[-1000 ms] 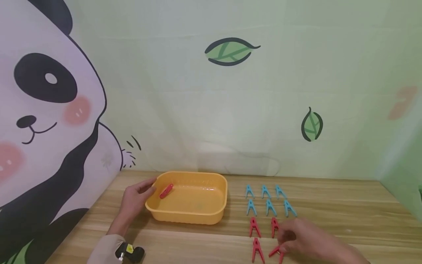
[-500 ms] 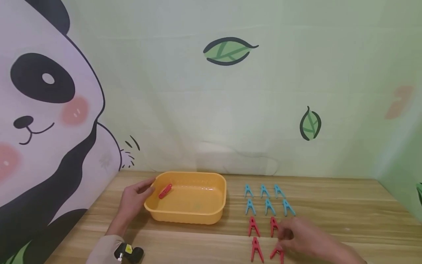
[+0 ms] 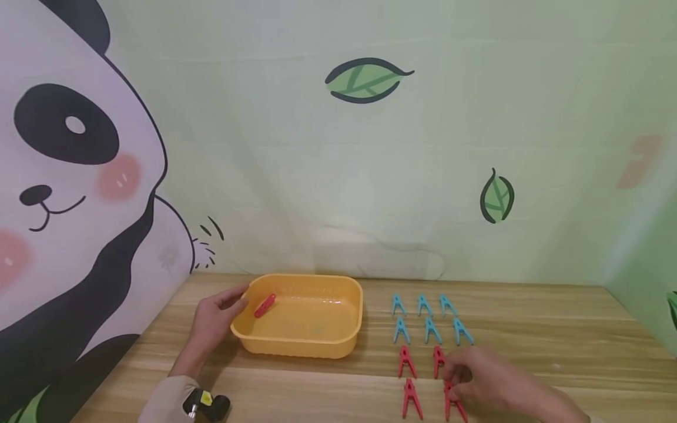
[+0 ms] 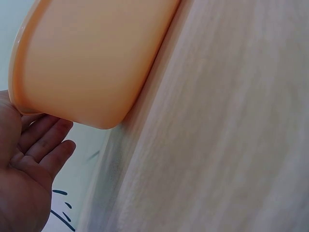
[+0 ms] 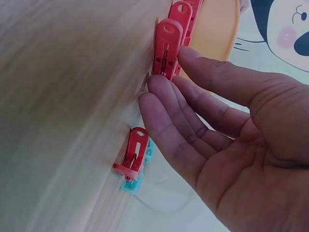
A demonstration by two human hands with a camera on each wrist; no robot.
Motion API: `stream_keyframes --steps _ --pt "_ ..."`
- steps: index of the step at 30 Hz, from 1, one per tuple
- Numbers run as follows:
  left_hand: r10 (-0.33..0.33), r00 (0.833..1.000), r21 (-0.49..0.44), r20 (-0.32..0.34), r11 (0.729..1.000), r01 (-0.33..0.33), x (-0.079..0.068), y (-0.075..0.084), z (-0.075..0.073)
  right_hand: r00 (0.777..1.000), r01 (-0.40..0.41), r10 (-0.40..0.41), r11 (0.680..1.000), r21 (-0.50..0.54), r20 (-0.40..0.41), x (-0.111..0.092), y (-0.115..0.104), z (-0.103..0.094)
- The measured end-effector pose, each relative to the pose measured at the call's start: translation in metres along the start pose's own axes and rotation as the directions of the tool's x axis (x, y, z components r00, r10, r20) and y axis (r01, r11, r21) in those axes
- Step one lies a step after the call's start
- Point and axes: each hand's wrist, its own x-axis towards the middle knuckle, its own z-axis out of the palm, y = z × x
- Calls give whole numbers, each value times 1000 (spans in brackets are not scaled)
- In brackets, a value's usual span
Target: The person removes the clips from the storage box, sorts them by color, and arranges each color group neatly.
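My left hand (image 3: 210,322) rests at the left rim of a yellow plastic basin (image 3: 298,348), its fingers fairly straight against the outside in the left wrist view. One red clothespin (image 3: 265,306) lies inside the basin, near its left end. At the lower right, my right hand (image 3: 489,379) pinches a red clothespin (image 5: 168,41) by thumb and fingertips, with its legs pointing toward me on the table. Beside it are a red clothespin (image 3: 410,399) to the left and two more red ones (image 3: 406,361) behind, the right one partly hidden by the hand.
Several blue clothespins (image 3: 429,331) lie in two rows behind the red ones, right of the basin. The wooden table (image 3: 560,329) ends at a pale green backdrop (image 3: 264,147) with a panda (image 3: 69,194) on the left. A black wrist device (image 3: 211,405) sits at the left sleeve.
The clothespin in my right fingers has turned from slanting left to standing nearly in line with its neighbours. My left hand and the basin stay put.
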Motion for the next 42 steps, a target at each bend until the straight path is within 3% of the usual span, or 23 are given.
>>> stream_keyframes --steps 12,19,24,30,36,40,42 --pt "12 1000 8 -3 1000 -12 1 0 0 999 29 -29 1000 6 -32 2 -3 -1" --pt "40 999 10 -12 999 -40 3 -3 1 986 68 -80 994 -83 -148 23 -38 -5" --pt "33 999 2 -11 999 -33 4 -5 1 973 95 -107 993 -68 -204 53 -72 2" --pt "27 1000 -5 -10 1000 -27 3 -3 0 944 206 -204 978 -20 -260 103 -106 20" --pt "39 999 -7 -11 999 -39 4 -4 1 882 364 -367 929 -66 -295 153 -126 40" --pt "39 999 -7 -13 999 -39 5 -4 0 857 423 -428 902 -82 -286 181 -132 56" --pt "38 999 -8 -13 999 -38 4 -5 -1 860 425 -429 902 -76 -276 194 -135 64"
